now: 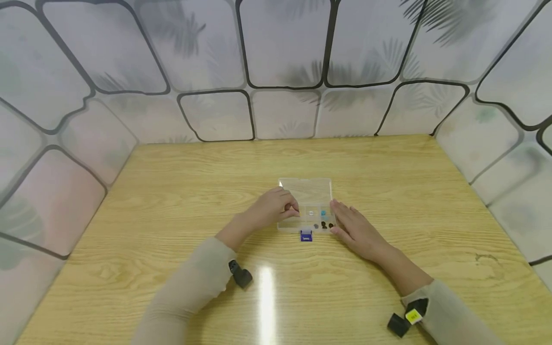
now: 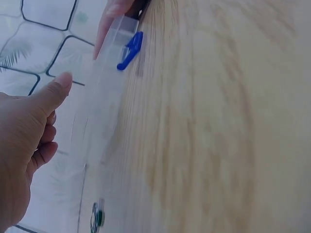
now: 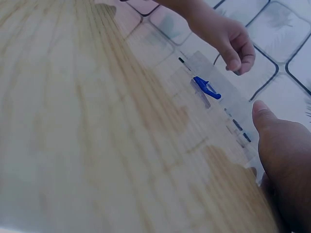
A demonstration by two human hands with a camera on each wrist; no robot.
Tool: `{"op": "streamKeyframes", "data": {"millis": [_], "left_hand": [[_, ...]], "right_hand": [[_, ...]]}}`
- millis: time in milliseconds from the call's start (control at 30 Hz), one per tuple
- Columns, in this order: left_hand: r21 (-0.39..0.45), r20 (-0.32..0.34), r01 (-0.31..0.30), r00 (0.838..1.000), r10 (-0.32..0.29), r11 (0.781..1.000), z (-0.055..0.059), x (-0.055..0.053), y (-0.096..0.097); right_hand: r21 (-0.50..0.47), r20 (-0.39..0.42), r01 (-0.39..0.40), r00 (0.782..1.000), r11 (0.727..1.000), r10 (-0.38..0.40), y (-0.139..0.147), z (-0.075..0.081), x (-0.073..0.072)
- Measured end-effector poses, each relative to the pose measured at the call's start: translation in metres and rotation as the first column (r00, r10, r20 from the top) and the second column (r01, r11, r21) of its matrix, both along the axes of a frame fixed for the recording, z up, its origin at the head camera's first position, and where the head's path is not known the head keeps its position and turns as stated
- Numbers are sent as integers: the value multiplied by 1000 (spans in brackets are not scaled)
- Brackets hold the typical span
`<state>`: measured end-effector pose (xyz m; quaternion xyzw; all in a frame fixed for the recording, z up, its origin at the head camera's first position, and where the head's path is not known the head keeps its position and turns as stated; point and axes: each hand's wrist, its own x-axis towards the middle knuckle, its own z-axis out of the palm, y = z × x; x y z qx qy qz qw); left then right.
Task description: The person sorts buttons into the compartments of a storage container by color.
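A clear plastic compartment box [image 1: 286, 226] lies on the table with its lid [image 1: 307, 190] raised at the back. On its front side is a blue latch [image 1: 306, 235]. My left hand [image 1: 271, 209] is over the left compartments, thumb and fingers pinching a small dark piece [image 3: 237, 73] whose kind is too small to tell. Straight fingers of my right hand [image 1: 361, 235] rest against the box's right side. Inside are light-blue pieces [image 1: 323, 213], several black pieces [image 1: 324, 225], a grey piece [image 1: 316, 225] and a whitish piece [image 1: 311, 213], in separate compartments.
The box stands on a wood-grain table [image 1: 215, 172]. A patterned wall panel [image 1: 284, 112] rises behind the table, with more panels at both sides. Dark camera mounts [image 1: 240, 274] sit at both wrists.
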<state>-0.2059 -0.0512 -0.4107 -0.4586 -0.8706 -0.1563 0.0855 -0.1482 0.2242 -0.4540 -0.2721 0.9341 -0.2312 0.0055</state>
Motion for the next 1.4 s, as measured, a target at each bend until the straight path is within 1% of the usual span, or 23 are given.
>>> {"op": "streamKeyframes", "data": {"millis": [67,233,367,467,567,667,767,867,1033,1233,1400], "left_hand": [[11,4,10,1000,-10,1000,1,1,6],[41,49,22,998,-24,999,2,4,19],[52,27,42,999,-43,998,0,4,27],[45,25,56,998,-57,997,-3,4,31],[38,54,53,997,-55,998,-5,5,32],[25,83,36,996,-38,999,-6,5,32],[30,93,25,995,-27,999,-6,4,32],[57,109,16,994,-22,998,-5,4,29],[93,159,-20,987,4,995,-5,5,18],[85,222,-68,974,48,994,-3,5,4],[101,282,-116,956,83,988,-2,5,-9]], "right_hand": [[2,4,2,1000,1000,-2,0,0,0],[12,12,1,1000,1000,-1,1,-1,-2],[9,9,0,1000,1000,0,0,0,-2],[2,3,-6,1000,1000,6,0,0,0],[-2,-5,-10,1000,1000,10,0,-1,1],[-7,-8,-8,1000,1000,8,0,-2,1],[-9,-14,-3,1000,1000,2,0,-2,0],[-6,-17,1,1000,1000,-2,1,-2,-1],[-4,-15,-7,1000,1000,7,0,-1,-1],[3,6,4,1000,1000,-4,1,0,0],[9,1,0,1000,1000,0,1,0,0]]}}
